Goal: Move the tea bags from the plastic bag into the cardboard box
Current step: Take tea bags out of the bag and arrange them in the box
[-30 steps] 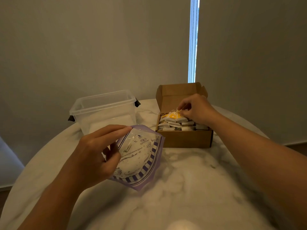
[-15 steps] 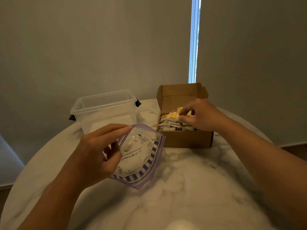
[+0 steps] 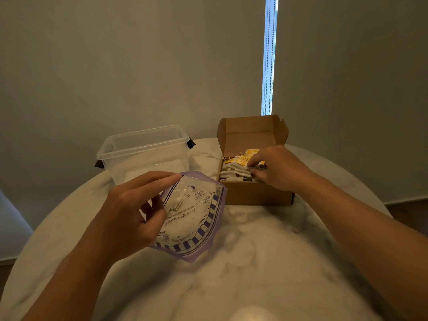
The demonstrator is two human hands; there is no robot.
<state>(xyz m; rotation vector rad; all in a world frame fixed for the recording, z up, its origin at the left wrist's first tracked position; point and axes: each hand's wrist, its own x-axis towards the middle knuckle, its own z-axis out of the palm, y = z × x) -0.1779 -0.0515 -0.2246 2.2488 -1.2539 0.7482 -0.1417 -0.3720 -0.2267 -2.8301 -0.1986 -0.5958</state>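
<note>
The right hand [image 3: 276, 167] has sunk lower into the cardboard box [image 3: 254, 193], now gripping the tea bags [image 3: 235, 170] beneath it.

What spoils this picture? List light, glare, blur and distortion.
Head view: dim, warm light; the window strip is blown out; wide-angle lens bows the table edge; right hand on the tea bags looks slightly soft; the plastic bag in the left hand is sharper.

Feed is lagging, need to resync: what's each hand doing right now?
Left hand: holds the plastic bag by its rim.
Right hand: fingers curled, pinching tea bags inside the cardboard box.
</note>
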